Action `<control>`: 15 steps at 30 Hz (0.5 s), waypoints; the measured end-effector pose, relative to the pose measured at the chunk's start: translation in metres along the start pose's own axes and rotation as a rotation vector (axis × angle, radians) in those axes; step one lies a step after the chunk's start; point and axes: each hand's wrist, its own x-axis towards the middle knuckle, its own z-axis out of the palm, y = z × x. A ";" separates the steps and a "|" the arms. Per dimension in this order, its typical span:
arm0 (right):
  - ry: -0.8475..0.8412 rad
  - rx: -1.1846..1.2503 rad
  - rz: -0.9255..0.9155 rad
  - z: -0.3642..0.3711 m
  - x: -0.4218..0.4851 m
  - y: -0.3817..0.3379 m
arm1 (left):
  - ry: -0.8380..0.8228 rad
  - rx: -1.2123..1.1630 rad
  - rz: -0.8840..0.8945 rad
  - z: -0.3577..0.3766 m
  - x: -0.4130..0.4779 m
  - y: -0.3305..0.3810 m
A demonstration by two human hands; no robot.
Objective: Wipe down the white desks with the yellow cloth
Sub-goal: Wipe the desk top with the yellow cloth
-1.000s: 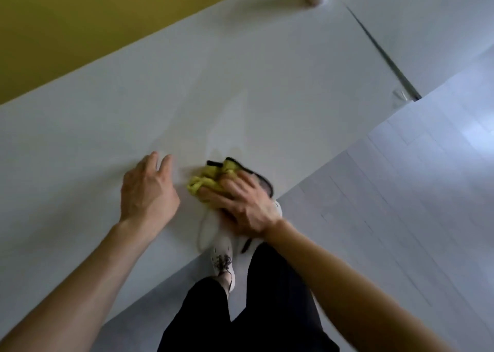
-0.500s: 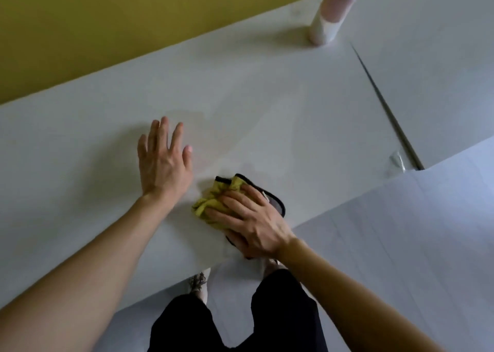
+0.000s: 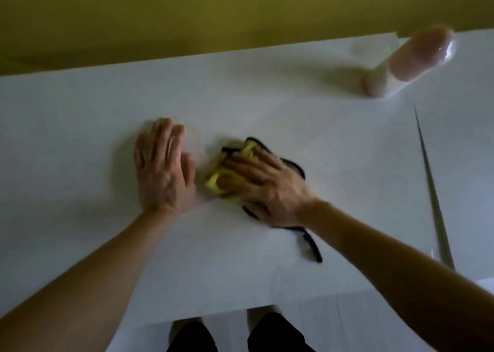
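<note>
Yellow cloth [image 3: 222, 180] lies bunched on the desk [image 3: 267, 106] under your right hand [image 3: 267, 188], whose straight fingers press it; your left hand [image 3: 163, 170] rests flat, released, just beside it.

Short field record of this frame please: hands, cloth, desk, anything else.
left hand: flat on the white desk, holding nothing
right hand: pressing the yellow cloth onto the desk
cloth state: bunched, black-edged, mostly under the right hand
bottle: pinkish, blurred, far right of desk
seam: dark line right of the hands

head view, looking down, close over desk [image 3: 267, 106]
</note>
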 end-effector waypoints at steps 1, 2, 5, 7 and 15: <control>0.081 -0.040 0.132 -0.010 0.017 0.041 | -0.005 -0.002 -0.001 0.001 0.001 0.001; 0.164 -0.113 0.283 -0.022 0.037 0.082 | -0.010 -0.003 -0.004 0.002 0.002 0.001; 0.337 -0.197 0.688 -0.024 0.085 0.112 | -0.011 0.000 -0.009 0.004 -0.001 0.001; 0.300 -0.102 0.592 0.001 0.095 0.051 | -0.003 -0.019 -0.016 0.004 -0.003 0.001; 0.250 -0.181 0.549 -0.030 0.084 0.122 | -0.041 -0.037 -0.059 -0.001 0.000 0.002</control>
